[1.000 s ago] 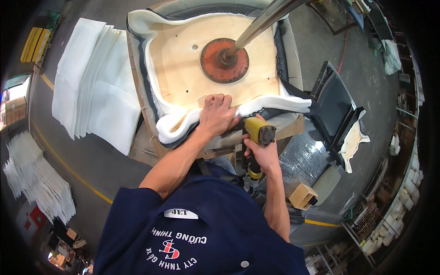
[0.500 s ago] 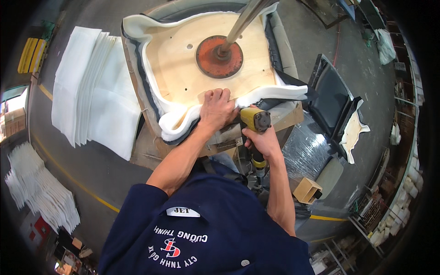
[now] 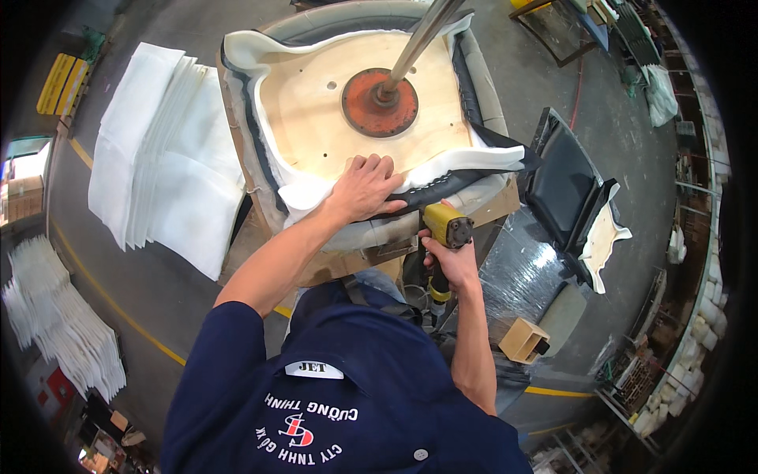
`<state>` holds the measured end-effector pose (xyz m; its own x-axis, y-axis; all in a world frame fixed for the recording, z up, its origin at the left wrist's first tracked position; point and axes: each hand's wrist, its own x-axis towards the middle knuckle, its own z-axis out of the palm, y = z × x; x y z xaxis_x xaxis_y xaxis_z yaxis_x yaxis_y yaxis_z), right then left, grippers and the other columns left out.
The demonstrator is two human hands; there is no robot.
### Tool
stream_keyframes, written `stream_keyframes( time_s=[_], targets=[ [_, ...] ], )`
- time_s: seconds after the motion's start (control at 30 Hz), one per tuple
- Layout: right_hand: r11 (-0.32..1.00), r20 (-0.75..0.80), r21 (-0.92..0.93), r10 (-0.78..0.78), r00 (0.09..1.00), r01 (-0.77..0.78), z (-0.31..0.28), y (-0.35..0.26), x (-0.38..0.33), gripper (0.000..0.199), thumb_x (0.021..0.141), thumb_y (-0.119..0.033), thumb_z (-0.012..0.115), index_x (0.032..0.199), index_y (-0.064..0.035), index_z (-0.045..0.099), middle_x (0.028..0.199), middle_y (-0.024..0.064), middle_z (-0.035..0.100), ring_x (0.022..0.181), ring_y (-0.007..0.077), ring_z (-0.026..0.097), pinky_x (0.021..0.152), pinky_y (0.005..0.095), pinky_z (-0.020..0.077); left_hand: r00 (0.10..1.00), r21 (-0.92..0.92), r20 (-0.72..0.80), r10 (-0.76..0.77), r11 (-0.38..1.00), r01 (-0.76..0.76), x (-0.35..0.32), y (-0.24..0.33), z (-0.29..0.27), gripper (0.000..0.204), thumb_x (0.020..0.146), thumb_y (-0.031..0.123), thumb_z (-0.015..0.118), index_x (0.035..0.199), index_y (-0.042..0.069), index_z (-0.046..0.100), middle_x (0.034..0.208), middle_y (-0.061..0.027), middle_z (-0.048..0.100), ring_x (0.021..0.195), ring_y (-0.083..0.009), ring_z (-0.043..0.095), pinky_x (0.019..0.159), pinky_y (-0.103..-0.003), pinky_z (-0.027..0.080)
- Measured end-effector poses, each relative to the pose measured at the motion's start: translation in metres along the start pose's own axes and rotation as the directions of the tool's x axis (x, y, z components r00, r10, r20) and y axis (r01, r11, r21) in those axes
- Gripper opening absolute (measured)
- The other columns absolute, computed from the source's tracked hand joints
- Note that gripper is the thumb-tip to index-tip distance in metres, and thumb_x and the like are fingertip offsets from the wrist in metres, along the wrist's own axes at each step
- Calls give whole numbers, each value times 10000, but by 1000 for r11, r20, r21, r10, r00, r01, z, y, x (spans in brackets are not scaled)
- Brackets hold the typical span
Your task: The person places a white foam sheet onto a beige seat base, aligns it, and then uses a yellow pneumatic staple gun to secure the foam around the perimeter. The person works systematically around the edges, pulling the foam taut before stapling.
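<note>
The seat base in the upper middle of the frame is looking like pale plywood, smooth and matt. On it a round metal plate is showing orange-red paint, worn and dull, and a metal pole is shining grey. White foam at the edge is looking soft, and the black cover beside it is looking like leather with a slight gloss. The tool at centre right is having a yellow body, probably plastic, glossy. At upper left, white sheets are looking like soft matt fibre padding. Clear plastic film at right is glinting. The floor is looking like smooth grey concrete.
</note>
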<state>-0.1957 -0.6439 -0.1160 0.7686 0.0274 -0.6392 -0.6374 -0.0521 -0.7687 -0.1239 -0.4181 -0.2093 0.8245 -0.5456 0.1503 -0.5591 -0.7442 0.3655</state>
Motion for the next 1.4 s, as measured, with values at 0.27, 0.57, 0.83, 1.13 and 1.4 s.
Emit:
stream_keyframes(
  time_s=[0.27,0.57,0.83,1.13,1.4],
  targets=[
    [999,78,16,39,996,-40,5,-16,13,828,855,96,658,1592,-147,371,1013,94,700,613,106,598,557,259,524,991,-22,-130,-17,1000,14,2,6,15,309,812,426,749,941,166,639,996,-64,536,998,-255,530,856,-427,404],
    [987,72,-139,96,993,-86,22,-32,21,813,852,93,647,1583,-111,357,1026,98,670,606,117,586,533,267,516,978,-92,-173,-119,990,105,1,10,13,233,833,347,738,893,148,632,999,-75,546,996,-271,542,861,-429,411],
    [989,55,-127,80,995,-73,25,-37,24,797,847,64,649,1575,-96,368,984,87,668,576,120,598,526,283,521,972,-107,-174,-160,984,143,9,9,3,240,838,353,748,881,136,656,1007,-74,541,994,-276,533,852,-441,410],
    [993,81,-100,77,994,-69,32,-24,14,816,879,85,632,1605,-138,334,1095,133,685,605,128,598,538,271,527,967,-167,-188,-174,976,143,7,7,8,268,866,394,734,875,142,642,996,-60,535,971,-271,527,840,-444,403],
    [978,39,-191,94,995,-85,43,-37,20,786,889,40,655,1596,-125,353,972,84,644,572,125,588,510,274,515,953,-180,-194,-234,963,200,6,11,6,223,899,335,710,874,116,677,1000,-59,585,972,-269,565,866,-427,435]
  ],
)
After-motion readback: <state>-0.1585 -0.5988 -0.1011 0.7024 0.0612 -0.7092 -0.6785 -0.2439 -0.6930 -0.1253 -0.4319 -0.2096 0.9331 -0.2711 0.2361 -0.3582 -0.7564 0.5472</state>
